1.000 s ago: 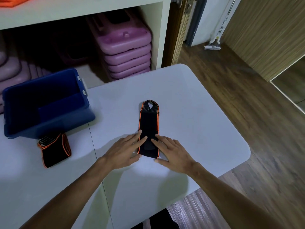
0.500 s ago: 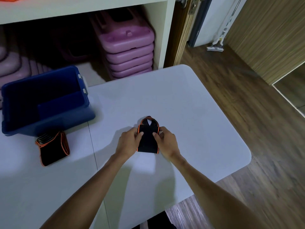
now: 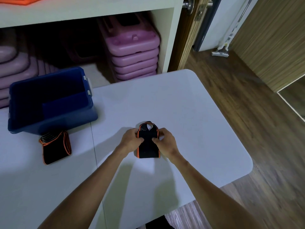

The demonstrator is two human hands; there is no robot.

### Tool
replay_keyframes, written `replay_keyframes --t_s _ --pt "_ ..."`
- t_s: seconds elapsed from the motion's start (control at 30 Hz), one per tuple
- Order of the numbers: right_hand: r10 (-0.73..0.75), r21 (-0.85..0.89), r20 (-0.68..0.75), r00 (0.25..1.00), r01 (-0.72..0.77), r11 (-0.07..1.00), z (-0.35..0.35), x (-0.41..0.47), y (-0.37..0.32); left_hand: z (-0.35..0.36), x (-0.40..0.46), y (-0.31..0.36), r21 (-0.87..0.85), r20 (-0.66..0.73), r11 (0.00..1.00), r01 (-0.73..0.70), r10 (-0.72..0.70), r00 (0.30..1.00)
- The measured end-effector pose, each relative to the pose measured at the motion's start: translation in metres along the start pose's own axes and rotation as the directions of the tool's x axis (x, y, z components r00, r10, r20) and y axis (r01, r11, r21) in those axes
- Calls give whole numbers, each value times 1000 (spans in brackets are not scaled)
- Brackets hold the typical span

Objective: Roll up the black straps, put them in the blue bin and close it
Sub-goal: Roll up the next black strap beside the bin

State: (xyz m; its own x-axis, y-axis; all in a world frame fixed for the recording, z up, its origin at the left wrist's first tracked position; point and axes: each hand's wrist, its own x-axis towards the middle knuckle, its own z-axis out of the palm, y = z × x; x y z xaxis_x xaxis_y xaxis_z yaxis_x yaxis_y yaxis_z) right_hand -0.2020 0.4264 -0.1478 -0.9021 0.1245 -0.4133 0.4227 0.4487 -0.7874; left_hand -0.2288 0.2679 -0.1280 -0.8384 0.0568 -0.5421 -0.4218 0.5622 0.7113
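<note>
A black strap with orange edging (image 3: 148,146) lies on the white table (image 3: 189,129), folded or rolled into a short thick bundle. My left hand (image 3: 131,140) pinches its left side and my right hand (image 3: 166,141) pinches its right side, thumbs on top. A second black strap (image 3: 55,147) lies loosely folded on the table in front of the blue bin (image 3: 49,123). The bin stands open at the table's back left, and I cannot tell what is inside. No lid shows.
Behind the table a white shelf unit (image 3: 171,38) holds stacked pink plastic steps (image 3: 133,52). The table's right edge drops to a wooden floor (image 3: 247,113). A white mop head (image 3: 221,52) stands by the door.
The strap lay stretched out flat under my fingers. Both hands have rolled or folded its near end away from me, so the bundle is shorter and thicker.
</note>
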Motion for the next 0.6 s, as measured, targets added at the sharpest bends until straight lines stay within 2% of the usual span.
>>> replay_keyframes --t_s 0.1,0.17,0.2,0.23,0.3,0.37,0.5,0.57,0.6 --pt "-56 106 38 998 51 993 -5 -4 -4 -4 0 -3 -64 2 998 -2 2 1000" --pt "-131 159 1 991 129 979 -7 -6 -9 -9 -2 -5 -139 -28 986 -94 91 995" --pt "-172 170 -27 985 174 970 -7 -6 -11 -11 -3 -7 -137 -78 973 -183 173 982" --pt "-214 176 -50 976 219 960 -7 -7 -13 -15 -7 -8 -91 -145 953 -290 275 950" --pt "-344 143 -80 936 352 925 -6 -12 -15 -20 -17 -14 146 -242 863 -485 506 828" --pt "-498 43 -49 866 500 865 -4 -19 -13 -19 -30 -23 381 -206 741 -553 651 730" --pt "-562 -210 245 790 609 765 0 -40 21 -8 -48 -68 600 -65 597 -533 700 711" --pt "-597 -288 299 745 667 688 2 -46 41 -2 -53 -91 665 53 459 -589 758 651" --pt "-594 -277 303 745 666 693 2 -47 47 -2 -55 -99 656 72 457 -601 755 652"
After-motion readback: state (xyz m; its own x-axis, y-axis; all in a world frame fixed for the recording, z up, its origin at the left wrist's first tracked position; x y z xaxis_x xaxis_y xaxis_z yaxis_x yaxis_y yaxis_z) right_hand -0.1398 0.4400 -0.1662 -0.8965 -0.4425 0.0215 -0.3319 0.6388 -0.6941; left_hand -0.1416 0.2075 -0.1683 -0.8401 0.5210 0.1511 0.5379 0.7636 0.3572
